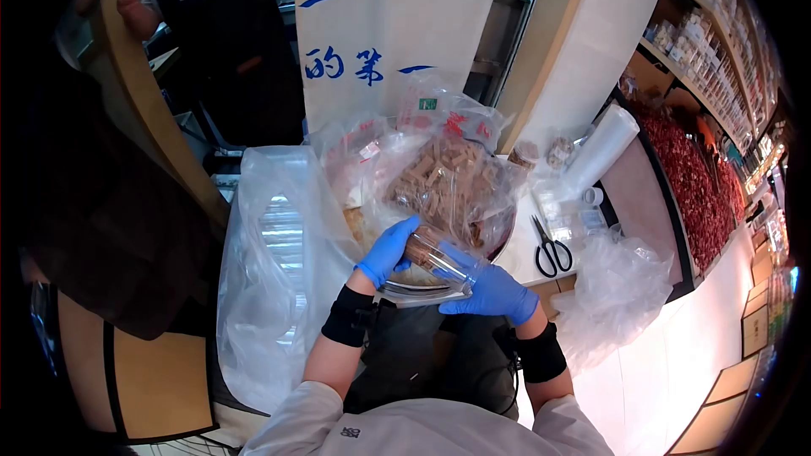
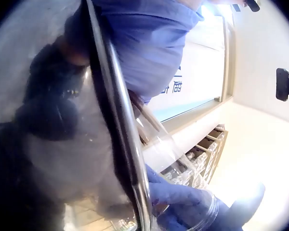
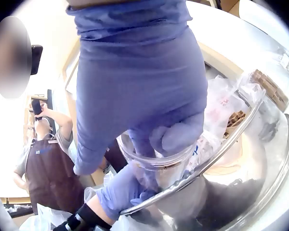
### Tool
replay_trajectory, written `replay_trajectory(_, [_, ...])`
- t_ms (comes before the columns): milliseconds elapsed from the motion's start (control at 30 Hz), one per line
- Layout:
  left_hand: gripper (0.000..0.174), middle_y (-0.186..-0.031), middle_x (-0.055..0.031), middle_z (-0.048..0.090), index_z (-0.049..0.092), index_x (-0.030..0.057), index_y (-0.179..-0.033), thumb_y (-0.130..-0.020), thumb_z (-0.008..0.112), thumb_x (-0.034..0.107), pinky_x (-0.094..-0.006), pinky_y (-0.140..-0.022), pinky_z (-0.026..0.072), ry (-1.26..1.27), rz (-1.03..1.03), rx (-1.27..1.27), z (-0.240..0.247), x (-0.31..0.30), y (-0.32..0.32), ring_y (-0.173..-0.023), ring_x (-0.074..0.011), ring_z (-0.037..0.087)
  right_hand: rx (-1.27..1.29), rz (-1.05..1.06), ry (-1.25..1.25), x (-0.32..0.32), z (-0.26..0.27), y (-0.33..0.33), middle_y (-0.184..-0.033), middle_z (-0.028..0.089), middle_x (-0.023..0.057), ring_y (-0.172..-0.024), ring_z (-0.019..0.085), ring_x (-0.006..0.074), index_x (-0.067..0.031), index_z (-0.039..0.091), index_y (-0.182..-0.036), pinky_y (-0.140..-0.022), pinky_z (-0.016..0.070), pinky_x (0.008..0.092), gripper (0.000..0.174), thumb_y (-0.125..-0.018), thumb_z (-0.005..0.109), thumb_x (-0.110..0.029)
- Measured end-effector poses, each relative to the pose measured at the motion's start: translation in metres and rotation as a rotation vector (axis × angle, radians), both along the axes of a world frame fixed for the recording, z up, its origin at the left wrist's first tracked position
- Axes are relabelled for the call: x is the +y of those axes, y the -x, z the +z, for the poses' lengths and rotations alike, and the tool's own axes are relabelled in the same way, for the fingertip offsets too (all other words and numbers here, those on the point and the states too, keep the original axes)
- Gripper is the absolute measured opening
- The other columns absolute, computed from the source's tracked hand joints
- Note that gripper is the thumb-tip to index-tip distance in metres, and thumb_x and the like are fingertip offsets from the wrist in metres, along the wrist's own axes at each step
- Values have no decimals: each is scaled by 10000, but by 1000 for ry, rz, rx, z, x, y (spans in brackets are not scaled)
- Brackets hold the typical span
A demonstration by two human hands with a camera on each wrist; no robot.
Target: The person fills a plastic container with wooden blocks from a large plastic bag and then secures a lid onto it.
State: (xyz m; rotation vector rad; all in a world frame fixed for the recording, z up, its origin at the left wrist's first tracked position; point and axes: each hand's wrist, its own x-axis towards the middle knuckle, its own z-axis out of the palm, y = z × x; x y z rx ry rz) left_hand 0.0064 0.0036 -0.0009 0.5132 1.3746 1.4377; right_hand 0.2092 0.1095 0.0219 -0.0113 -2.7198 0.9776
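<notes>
A clear plastic jar point(image 1: 442, 263) lies tilted over the near edge of a large metal bowl point(image 1: 407, 294), with brown strips at its left end. My blue-gloved left hand point(image 1: 389, 252) grips that end. My right hand point(image 1: 497, 294), also gloved in blue, is at the jar's open mouth. In the right wrist view, fingers of the right hand point(image 3: 139, 86) reach into the mouth while the thumb stands apart outside. Behind the jar, a clear bag holding a heap of brown strips point(image 1: 448, 177) fills much of the bowl.
Left of the bowl stands a big plastic bag of clear stacked items point(image 1: 283, 236). Black-handled scissors point(image 1: 551, 253), a plastic roll point(image 1: 604, 148) and crumpled bags point(image 1: 612, 295) are to the right. A person in a dark apron point(image 1: 228, 42) stands beyond the counter.
</notes>
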Motion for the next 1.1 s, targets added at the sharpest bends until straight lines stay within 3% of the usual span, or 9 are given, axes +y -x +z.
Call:
replay_trajectory(33, [405, -657, 57, 476, 620, 157, -958, -889, 490, 534, -208, -424, 286, 5, -5, 0, -2, 1, 1, -508, -43, 408, 0, -5, 5, 3, -6, 1, -1479, 328, 176, -1352, 342, 351, -98, 427, -1394, -1091, 318, 407, 818, -748, 728, -500])
replay_trajectory(100, [417, -685, 55, 488, 619, 152, -991, -880, 503, 537, -206, -433, 290, -3, -31, 11, -8, 2, 4, -524, -41, 417, 29, 67, -320, 4, -14, 3, -1478, 325, 180, -1359, 331, 345, -99, 426, -1394, -1094, 314, 408, 837, -737, 729, -519])
replay_trajectory(433, [419, -713, 56, 492, 618, 146, -1019, -872, 521, 526, -203, -454, 296, 6, -38, 10, -5, 1, 2, -546, -41, 429, -30, -42, -306, -17, -3, -2, -1482, 320, 173, -1337, 346, 371, -96, 446, -1374, -1071, 344, 427, 826, -733, 722, -537])
replay_trajectory(633, [403, -657, 49, 472, 623, 147, -970, -870, 521, 524, -215, -432, 276, 11, -8, 17, -10, 3, 5, -499, -55, 401, -122, -118, -293, -24, -3, -6, -1385, 441, 161, -1239, 466, 358, -59, 511, -1296, -1011, 413, 412, 783, -730, 712, -561])
replay_trajectory(700, [401, -632, 47, 459, 620, 149, -964, -870, 520, 526, -220, -423, 268, 11, 1, 10, -13, 4, 6, -483, -59, 391, -58, -100, -385, -23, -2, -6, -1354, 448, 185, -1080, 572, 371, -66, 524, -1287, -857, 496, 443, 794, -759, 603, -654])
replay_trajectory(833, [405, -631, 46, 471, 632, 143, -964, -877, 516, 521, -221, -421, 269, 26, 5, 1, -16, 7, 4, -479, -59, 392, -129, -101, -341, -24, 1, -6, -1345, 453, 184, -1078, 569, 373, -48, 527, -1282, -870, 488, 441, 807, -757, 602, -657])
replay_trajectory(933, [418, -633, 48, 490, 652, 138, -958, -885, 510, 524, -216, -414, 271, 44, 78, 0, -11, 9, -2, -470, -57, 396, 40, -35, -434, -24, 3, -1, -1351, 451, 175, -1080, 568, 367, -30, 520, -1285, -891, 477, 439, 825, -757, 600, -659])
replay_trajectory(1000, [435, -630, 51, 501, 668, 135, -952, -891, 505, 533, -209, -408, 273, 66, 105, -22, -6, 8, -4, -465, -54, 403, -197, -8, -295, -26, 17, -1, -1372, 439, 163, -1122, 548, 359, -20, 517, -1287, -922, 463, 426, 832, -757, 602, -656])
replay_trajectory(1100, [438, -615, 54, 494, 664, 138, -944, -893, 502, 542, -203, -403, 272, 58, 9, 3, -5, 3, 2, -460, -52, 405, -44, -75, -277, -22, 1, -8, -1400, 417, 157, -1172, 522, 355, -23, 484, -1320, -937, 461, 408, 831, -766, 618, -627])
